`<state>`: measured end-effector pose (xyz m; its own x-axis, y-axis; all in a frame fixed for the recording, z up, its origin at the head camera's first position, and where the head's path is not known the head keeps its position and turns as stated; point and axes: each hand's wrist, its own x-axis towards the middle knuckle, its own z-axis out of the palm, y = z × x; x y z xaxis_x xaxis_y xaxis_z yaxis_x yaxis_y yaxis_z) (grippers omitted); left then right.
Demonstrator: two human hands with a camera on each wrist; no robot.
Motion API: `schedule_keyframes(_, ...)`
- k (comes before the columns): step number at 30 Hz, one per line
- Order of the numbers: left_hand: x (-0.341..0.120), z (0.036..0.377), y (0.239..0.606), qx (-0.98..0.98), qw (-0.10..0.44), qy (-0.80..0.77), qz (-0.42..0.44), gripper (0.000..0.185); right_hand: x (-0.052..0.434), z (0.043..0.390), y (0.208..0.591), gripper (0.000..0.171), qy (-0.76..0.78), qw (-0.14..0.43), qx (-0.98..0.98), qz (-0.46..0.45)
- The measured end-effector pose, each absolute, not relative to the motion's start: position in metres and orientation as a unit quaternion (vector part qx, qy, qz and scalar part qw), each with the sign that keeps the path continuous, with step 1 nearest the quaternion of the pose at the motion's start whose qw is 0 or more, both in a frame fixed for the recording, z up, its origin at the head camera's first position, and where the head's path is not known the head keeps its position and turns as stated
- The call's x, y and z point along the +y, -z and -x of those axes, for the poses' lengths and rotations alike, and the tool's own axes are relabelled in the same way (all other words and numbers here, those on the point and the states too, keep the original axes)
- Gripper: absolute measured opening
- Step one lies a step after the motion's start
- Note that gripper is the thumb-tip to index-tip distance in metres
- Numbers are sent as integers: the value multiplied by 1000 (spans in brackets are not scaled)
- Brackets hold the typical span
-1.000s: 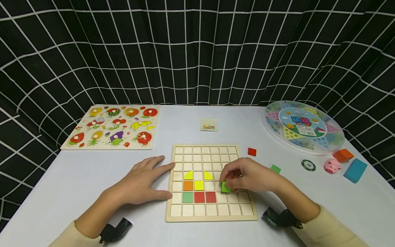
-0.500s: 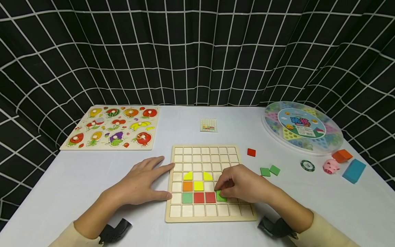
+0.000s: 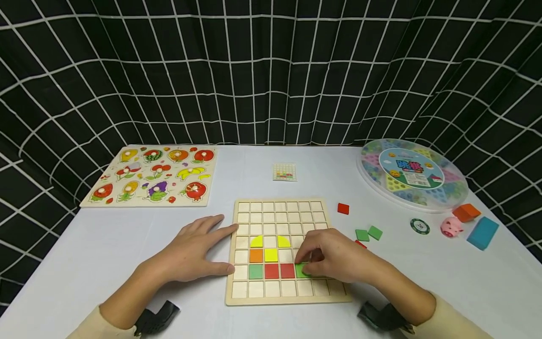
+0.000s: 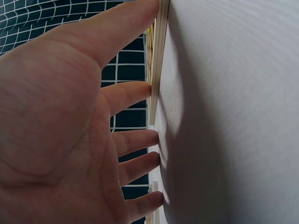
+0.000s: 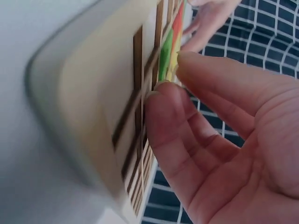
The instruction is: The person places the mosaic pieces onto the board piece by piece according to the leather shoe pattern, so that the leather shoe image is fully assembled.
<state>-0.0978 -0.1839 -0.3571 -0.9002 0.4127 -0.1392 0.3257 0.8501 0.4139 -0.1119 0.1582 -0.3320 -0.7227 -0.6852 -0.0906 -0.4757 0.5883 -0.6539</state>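
Note:
A wooden grid board [image 3: 279,212] lies on the white table in front of me. It holds yellow, orange, green and red tiles. My right hand [image 3: 330,256] is over the board's lower right part, its fingertips pressing a green tile [image 3: 301,270] that lies flat in the cell right of the two red tiles [image 3: 279,270]. In the right wrist view the right hand's fingertips [image 5: 159,93] touch the board beside that green tile [image 5: 166,51]. My left hand [image 3: 199,249] lies flat on the table, thumb and fingers against the board's left edge [image 4: 156,70].
A fruit peg puzzle [image 3: 154,175] lies at the back left and a small pattern card [image 3: 284,172] behind the board. To the right are a loose red tile [image 3: 343,208], two green tiles [image 3: 368,234], a round clear game box [image 3: 412,173], a chip [image 3: 419,226], a pink pig [image 3: 450,227] and orange and blue blocks [image 3: 482,232].
My right hand carried the green tile down and left, and set it flat into the cell beside the red tiles. The left hand stayed put.

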Motion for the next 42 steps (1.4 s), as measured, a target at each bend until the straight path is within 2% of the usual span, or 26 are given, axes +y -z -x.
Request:
schedule_keyframes(9,-186,97,356,956,112,-194,-191,88,203,121,327,18,307,110,900,290)
schedule_keyframes(15,-186,97,358,955,112,-195,-191,88,237,131,330,22,245,62,939,234)
schedule_keyframes(19,-186,97,358,956,112,-195,-190,88,248,136,334,22,208,65,956,197)
schedule_keyframes(24,-187,97,357,956,112,-196,-190,87,251,139,334,24,178,59,963,196)
schedule_keyframes(32,-186,97,356,955,110,-196,-194,87,252,142,331,15,173,69,964,189)
schedule_keyframes(39,-184,98,355,955,113,-195,-194,87,255,145,332,25,184,103,960,184)
schedule_keyframes(42,-184,98,356,955,112,-195,-195,87,254,146,331,24,185,111,961,175)
